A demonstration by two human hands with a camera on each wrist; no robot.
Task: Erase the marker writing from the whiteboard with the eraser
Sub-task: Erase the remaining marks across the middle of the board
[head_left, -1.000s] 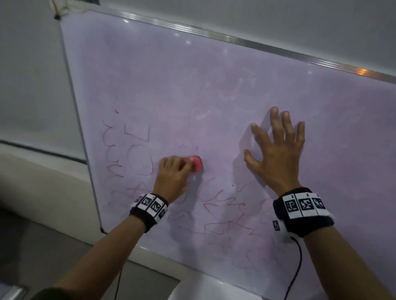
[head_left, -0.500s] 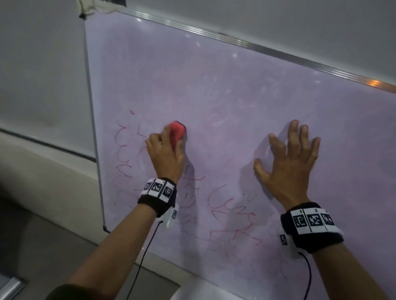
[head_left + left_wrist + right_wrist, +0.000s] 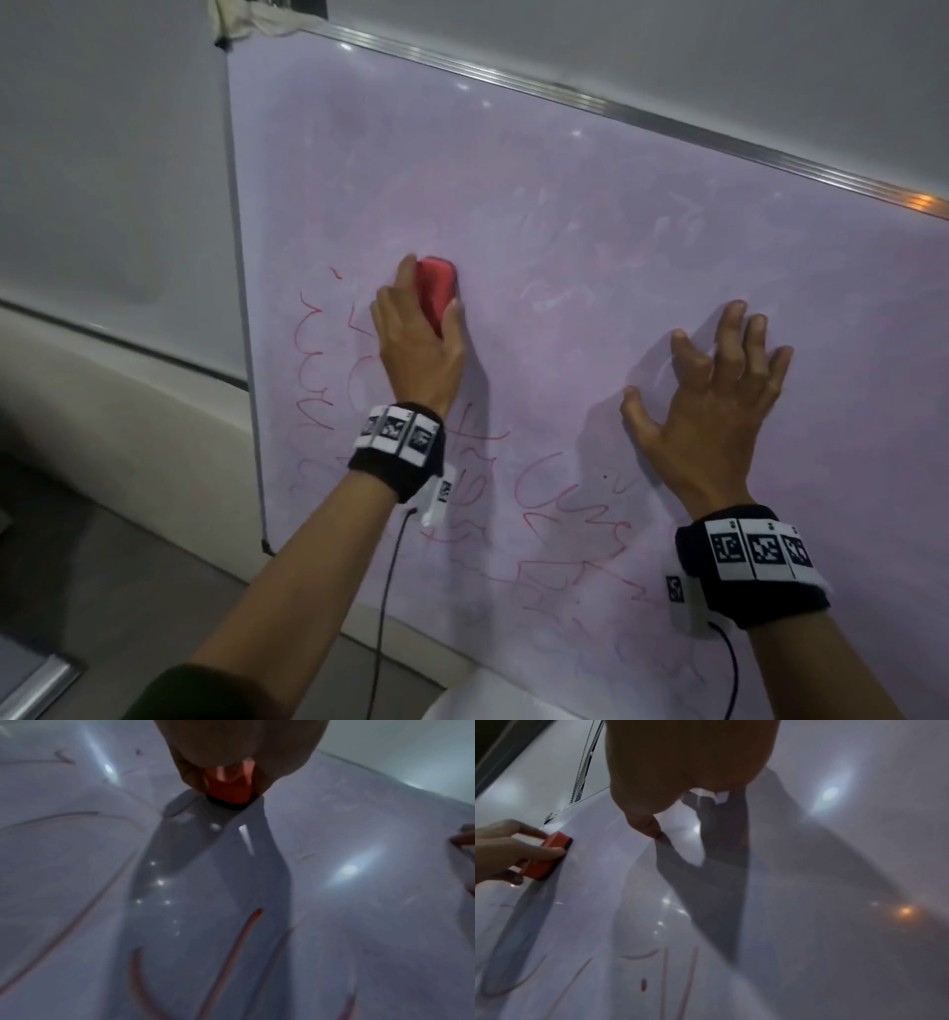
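A red eraser (image 3: 435, 292) with a dark pad is pressed flat against the whiteboard (image 3: 590, 216), and my left hand (image 3: 418, 334) grips it from below. The right wrist view shows the same eraser (image 3: 548, 856) held by that hand (image 3: 505, 850) at the far left. In the left wrist view only the eraser's (image 3: 230, 791) lower end shows under the palm. Red marker writing (image 3: 565, 519) covers the board's lower part, with more scribbles (image 3: 313, 360) left of the eraser. My right hand (image 3: 714, 390) rests on the board with fingers spread, its thumb tip (image 3: 652, 830) touching.
The board's metal frame (image 3: 241, 308) runs down the left side, and a cloth (image 3: 241, 20) hangs at its top left corner. Grey wall (image 3: 102, 180) lies left of the board. The upper board carries only faint pink smears.
My left hand carried the eraser up and leftward from the middle of the board, turning it upright. The right hand stayed planted on the board.
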